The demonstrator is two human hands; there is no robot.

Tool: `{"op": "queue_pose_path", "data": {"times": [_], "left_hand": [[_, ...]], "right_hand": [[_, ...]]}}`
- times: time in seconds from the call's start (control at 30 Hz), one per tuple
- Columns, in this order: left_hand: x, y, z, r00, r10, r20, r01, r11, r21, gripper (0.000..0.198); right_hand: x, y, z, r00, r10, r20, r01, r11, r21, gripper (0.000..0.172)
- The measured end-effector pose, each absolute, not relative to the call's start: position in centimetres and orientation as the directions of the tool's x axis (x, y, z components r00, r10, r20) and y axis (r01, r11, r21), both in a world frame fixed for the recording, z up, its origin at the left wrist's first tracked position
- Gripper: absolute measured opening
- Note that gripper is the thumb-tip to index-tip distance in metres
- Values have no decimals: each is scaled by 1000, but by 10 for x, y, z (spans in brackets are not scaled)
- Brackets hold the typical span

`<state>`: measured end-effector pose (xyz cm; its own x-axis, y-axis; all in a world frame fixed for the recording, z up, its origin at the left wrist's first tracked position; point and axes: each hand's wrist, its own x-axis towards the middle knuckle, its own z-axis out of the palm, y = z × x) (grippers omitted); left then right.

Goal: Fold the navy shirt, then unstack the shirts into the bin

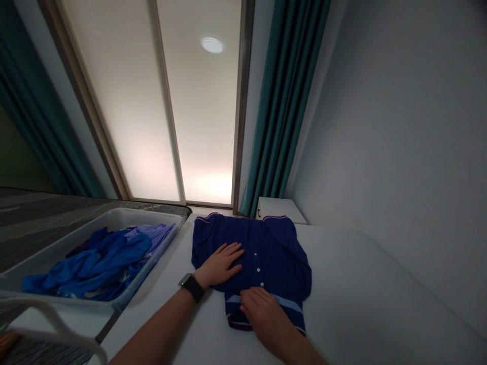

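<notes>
Right hand (pixel 262 309): fingers curled at navy shirt's (pixel 281 258) striped band, grip can't be told. Left hand (pixel 219 266): fingers spread flat on shirt, nothing gripped. Shirt lies on white worktop (pixel 361 284). Teal curtain (pixel 287 101) beyond.

Navy shirt (pixel 279 253) partly hidden under left hand (pixel 220 263) and right hand (pixel 262 310), tub (pixel 148 217) cut off leftward

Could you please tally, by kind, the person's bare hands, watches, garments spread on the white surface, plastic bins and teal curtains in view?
Left hand and right hand: 2
Wristwatch: 1
Navy buttoned shirt: 1
Plastic bin: 1
Teal curtains: 2
Total: 7
</notes>
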<state>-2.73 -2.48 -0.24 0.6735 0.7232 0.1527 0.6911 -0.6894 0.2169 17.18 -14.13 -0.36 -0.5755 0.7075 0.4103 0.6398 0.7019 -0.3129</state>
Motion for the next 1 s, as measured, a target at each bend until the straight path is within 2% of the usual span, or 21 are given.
{"op": "queue_pose_path", "data": {"times": [0.1,0.13,0.2,0.37,0.47,0.53,0.63,0.67,0.73,0.83,0.9,1.0], "left_hand": [[-27,-26,2,678,725,123,694,-686,220,52],[-26,-26,3,678,726,116,694,-684,225,52],[-25,-29,8,674,729,116,692,-679,247,52],[-24,-48,35,664,705,249,581,-696,422,32],[-29,-71,54,659,697,282,472,-675,567,37],[-33,-87,58,704,666,248,420,-671,611,32],[-32,-105,48,697,682,222,472,-670,573,44],[-29,-107,42,672,705,224,515,-663,543,41],[-23,-109,31,633,738,235,584,-654,480,26],[-17,-103,23,614,752,239,593,-639,489,32],[-18,-98,24,590,778,216,552,-584,595,36],[-25,-92,30,528,835,154,485,-446,752,38]], "right_hand": [[182,-136,-3,-348,855,384,583,518,-626,30],[185,-135,-2,-288,889,357,553,459,-695,33],[189,-136,2,-248,914,321,511,405,-758,36],[187,-141,8,-363,881,303,455,451,-768,36],[186,-138,7,-299,912,279,452,393,-801,38],[185,-133,6,-229,943,243,448,324,-834,40],[184,-127,9,-175,963,204,426,261,-866,39],[183,-127,12,-178,964,198,426,257,-867,39],[186,-130,20,-249,950,187,444,284,-850,35],[201,-143,33,-397,903,166,515,369,-774,23],[219,-154,36,-431,889,156,588,408,-699,34],[249,-164,26,-380,916,125,678,368,-636,56]]}}
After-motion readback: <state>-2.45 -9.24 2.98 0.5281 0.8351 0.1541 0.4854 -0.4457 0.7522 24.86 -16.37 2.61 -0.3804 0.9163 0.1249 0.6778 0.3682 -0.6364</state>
